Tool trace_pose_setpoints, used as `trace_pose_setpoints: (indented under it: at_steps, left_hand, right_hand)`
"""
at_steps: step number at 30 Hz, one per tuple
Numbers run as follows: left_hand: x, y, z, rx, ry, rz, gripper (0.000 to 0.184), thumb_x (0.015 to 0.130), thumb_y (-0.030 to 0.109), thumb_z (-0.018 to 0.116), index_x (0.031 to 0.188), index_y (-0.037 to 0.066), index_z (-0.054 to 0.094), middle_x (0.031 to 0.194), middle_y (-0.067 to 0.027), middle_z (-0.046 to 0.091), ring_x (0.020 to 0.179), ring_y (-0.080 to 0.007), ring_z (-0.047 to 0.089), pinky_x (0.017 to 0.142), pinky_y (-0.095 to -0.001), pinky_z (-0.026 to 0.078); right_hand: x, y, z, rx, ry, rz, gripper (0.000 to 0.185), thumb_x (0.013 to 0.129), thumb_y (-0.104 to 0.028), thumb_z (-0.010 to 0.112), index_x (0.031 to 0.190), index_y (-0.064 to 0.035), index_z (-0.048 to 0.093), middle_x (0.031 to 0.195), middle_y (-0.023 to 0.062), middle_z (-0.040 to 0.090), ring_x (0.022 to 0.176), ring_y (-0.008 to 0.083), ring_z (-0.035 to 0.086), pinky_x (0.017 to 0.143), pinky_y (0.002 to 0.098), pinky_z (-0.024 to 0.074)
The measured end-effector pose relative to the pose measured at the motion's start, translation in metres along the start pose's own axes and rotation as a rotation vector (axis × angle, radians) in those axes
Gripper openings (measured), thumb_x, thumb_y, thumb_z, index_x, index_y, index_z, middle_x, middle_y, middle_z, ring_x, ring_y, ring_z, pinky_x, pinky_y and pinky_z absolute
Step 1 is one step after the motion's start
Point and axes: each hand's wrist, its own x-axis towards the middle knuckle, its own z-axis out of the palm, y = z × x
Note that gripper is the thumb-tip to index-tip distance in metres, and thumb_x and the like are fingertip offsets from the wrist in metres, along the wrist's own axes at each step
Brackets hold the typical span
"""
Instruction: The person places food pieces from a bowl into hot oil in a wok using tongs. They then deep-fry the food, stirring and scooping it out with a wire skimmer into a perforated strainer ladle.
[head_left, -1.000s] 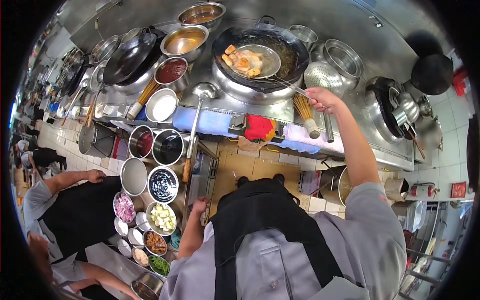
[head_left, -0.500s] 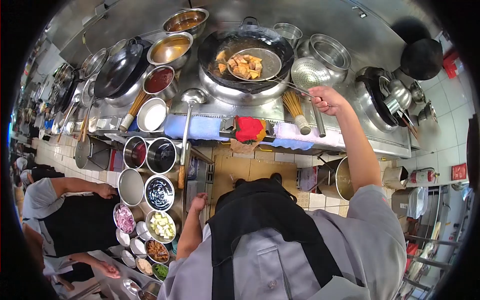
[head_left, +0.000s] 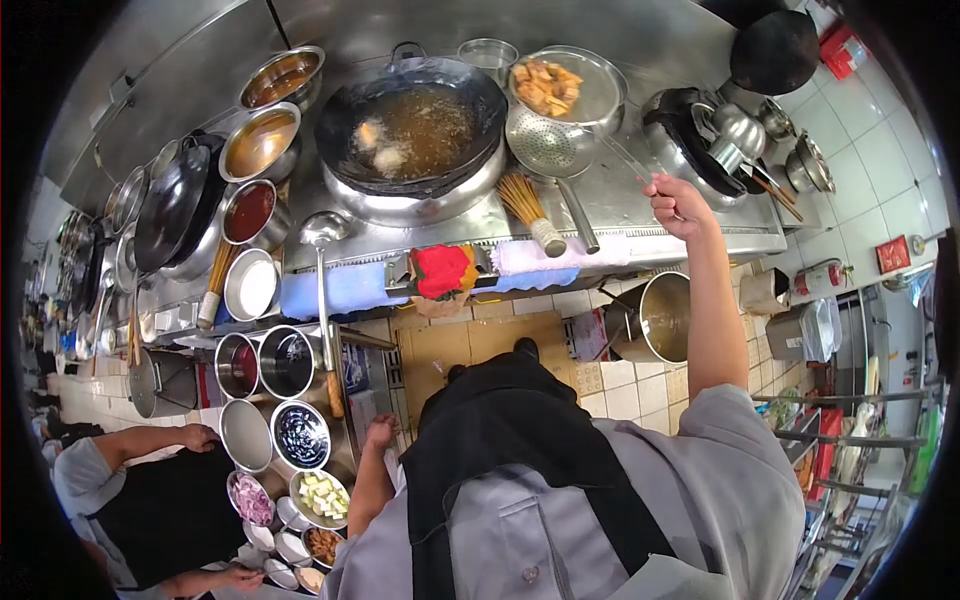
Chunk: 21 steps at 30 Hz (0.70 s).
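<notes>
My right hand (head_left: 682,205) is closed round the thin handle of a mesh strainer (head_left: 598,92). Golden-brown fried chunks (head_left: 546,88) lie in the strainer, which is over the metal pot to the right of the wok. Bubbling oil fills the black wok (head_left: 430,125), with a couple of pale, blurred patches at its left side. Beneath the strainer rests a perforated ladle (head_left: 550,145), its handle toward me. My left hand (head_left: 381,432) hangs low by my side with fingers curled, near the sauce pots, and no object shows in it.
Bowls of amber liquid (head_left: 262,142) and red sauce (head_left: 250,212) stand left of the wok. A bamboo brush (head_left: 530,212), a ladle (head_left: 325,230) and folded towels (head_left: 340,290) lie along the stove's front. Ingredient bowls (head_left: 323,497) and a co-worker (head_left: 165,510) are at left.
My right hand has lifted the strainer with the fried chunks out of the wok and carried it right, over the neighbouring pot. My view has shifted rightward. My left hand still hangs low.
</notes>
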Motion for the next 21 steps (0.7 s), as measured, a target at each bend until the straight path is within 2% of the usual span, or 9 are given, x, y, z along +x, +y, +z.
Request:
trace_pose_setpoints:
  at_steps: [3,7,9,10,12,15,16,19,21]
  left_hand:
    - [0.007,0.005,0.004,0.026,-0.044,0.015,0.029,0.081,0.019,0.05,0.103,0.001,0.051,0.086,-0.0102,0.056,0.07,-0.0179,0.055,0.06,-0.0301,0.048]
    - [0.029,0.012,0.011,0.064,-0.077,0.098,0.027,0.081,0.018,0.05,0.1,0.0,0.052,0.081,-0.0085,0.056,0.067,-0.0167,0.055,0.059,-0.028,0.048]
    - [0.024,0.03,0.018,0.031,-0.055,0.122,0.026,0.081,0.018,0.05,0.1,0.0,0.053,0.08,-0.0082,0.056,0.067,-0.0164,0.055,0.059,-0.0276,0.048]
    - [0.025,0.033,0.019,0.02,-0.067,0.145,0.026,0.081,0.017,0.05,0.1,0.0,0.053,0.08,-0.0081,0.056,0.067,-0.0161,0.055,0.059,-0.0277,0.048]
    - [0.022,0.044,0.021,0.004,-0.073,0.17,0.025,0.081,0.017,0.05,0.099,0.0,0.053,0.081,-0.0081,0.056,0.067,-0.0159,0.055,0.059,-0.0278,0.048]
    - [-0.005,0.066,0.024,0.075,-0.02,0.097,0.027,0.081,0.018,0.05,0.101,0.0,0.052,0.081,-0.0082,0.056,0.068,-0.0159,0.055,0.06,-0.0286,0.049]
    - [0.0,0.058,0.021,0.064,-0.026,0.09,0.027,0.081,0.017,0.05,0.102,0.0,0.052,0.082,-0.0082,0.056,0.069,-0.0159,0.055,0.06,-0.0291,0.049]
    - [0.008,0.029,0.018,0.015,-0.031,0.057,0.027,0.081,0.017,0.05,0.102,0.0,0.052,0.082,-0.0084,0.056,0.07,-0.0164,0.055,0.06,-0.0296,0.049]
    - [0.0,0.019,0.011,-0.034,-0.012,0.028,0.027,0.081,0.017,0.049,0.102,0.0,0.052,0.083,-0.0084,0.056,0.07,-0.0167,0.054,0.06,-0.0296,0.049]
  right_hand:
    - [0.008,0.001,-0.011,-0.202,0.205,-0.071,0.017,0.078,0.004,0.037,0.093,-0.005,0.037,0.07,0.0084,0.048,0.041,0.0041,0.033,0.033,0.0163,0.0275]
    - [0.017,0.025,-0.019,-0.179,0.262,-0.074,0.017,0.077,0.002,0.037,0.091,-0.0058,0.037,0.07,0.0092,0.048,0.041,0.0071,0.035,0.035,0.0193,0.0308]
    - [0.031,0.05,-0.034,-0.548,0.416,-0.184,0.015,0.076,0.0,0.04,0.09,-0.0036,0.039,0.069,0.0111,0.05,0.041,0.0108,0.041,0.036,0.0244,0.0336]
    - [0.04,0.058,-0.043,-0.549,0.413,-0.186,0.015,0.076,0.0,0.04,0.09,-0.0036,0.039,0.069,0.0111,0.05,0.041,0.0108,0.041,0.036,0.0244,0.0336]
    - [0.057,0.065,-0.061,-1.173,0.651,-0.446,0.014,0.076,-0.003,0.041,0.09,-0.001,0.04,0.069,0.0128,0.051,0.046,0.0134,0.047,0.038,0.0281,0.0359]
    - [0.067,0.057,-0.072,-1.305,0.664,-0.529,0.015,0.077,-0.005,0.04,0.091,0.0005,0.04,0.07,0.0142,0.052,0.052,0.0137,0.051,0.04,0.0302,0.0377]
    - [0.059,0.052,-0.051,-1.307,0.655,-0.532,0.015,0.077,-0.005,0.04,0.091,0.0005,0.04,0.07,0.0142,0.052,0.052,0.0137,0.051,0.04,0.0302,0.0377]
    - [0.034,0.032,0.01,-0.952,0.528,-0.411,0.015,0.079,-0.005,0.039,0.093,-0.0012,0.04,0.071,0.012,0.051,0.051,0.0126,0.048,0.039,0.0276,0.0361]
    - [0.035,0.029,0.039,-0.562,0.283,-0.338,0.014,0.08,-0.004,0.037,0.094,-0.0023,0.04,0.073,0.0098,0.051,0.046,0.0108,0.041,0.037,0.0241,0.033]
